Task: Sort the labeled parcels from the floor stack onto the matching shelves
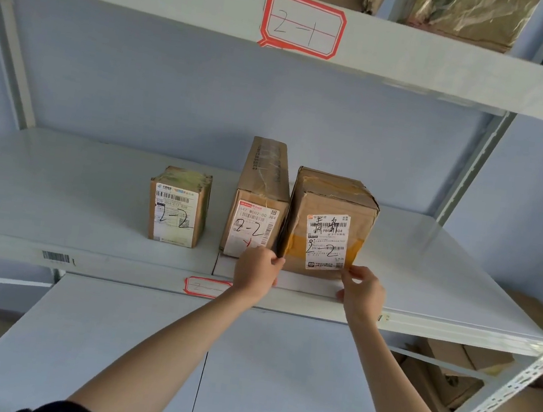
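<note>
Three brown parcels marked "2-2" stand on the white middle shelf (pixel 91 202). The rightmost is a taped cardboard box (pixel 328 223) near the front edge. My left hand (pixel 255 269) pinches its lower left corner and my right hand (pixel 363 294) pinches its lower right corner. Touching its left side is a tall narrow parcel (pixel 258 204), and a small parcel (pixel 178 207) stands apart further left. My left wrist partly covers a red-bordered tag (pixel 205 287) on the shelf's front edge. The shelf above carries a tag reading "2-1" (pixel 302 25).
Wrapped boxes (pixel 461 13) sit on the top shelf. A lower white shelf (pixel 141 344) juts out under my arms. Loose cardboard boxes (pixel 447 384) lie behind the slanted perforated post (pixel 512 383) at the right. Bare shelf surface lies left and right of the parcels.
</note>
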